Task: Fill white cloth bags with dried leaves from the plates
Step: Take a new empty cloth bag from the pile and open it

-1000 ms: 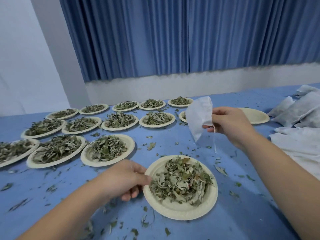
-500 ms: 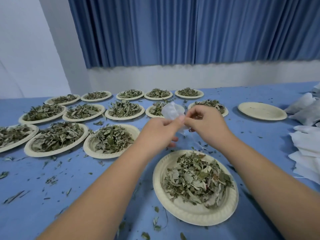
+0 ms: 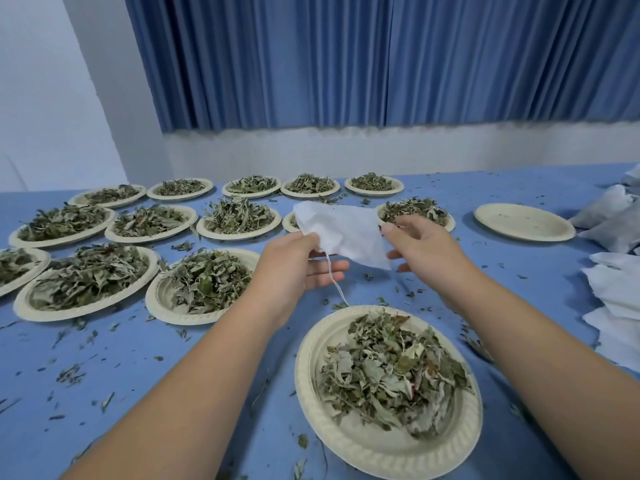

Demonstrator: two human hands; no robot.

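A white cloth bag [image 3: 346, 230] hangs in the air between both hands, above the blue table. My left hand [image 3: 294, 268] pinches its left end, from which a thin white drawstring dangles. My right hand [image 3: 426, 251] pinches the bag's right edge with thumb and fingers. Directly below and nearer to me sits a cream paper plate [image 3: 349, 441] heaped with dried leaves [image 3: 391, 372].
Many more plates of dried leaves [image 3: 207, 282] fill the table's left and far side. An empty plate [image 3: 524, 221] lies far right. White cloth bags [image 3: 616, 292] are piled at the right edge. Leaf crumbs are scattered on the blue tablecloth [image 3: 121, 368].
My left hand left the near plate's rim and rose to the bag. Both hands have since drawn apart, spreading the bag wide between them.
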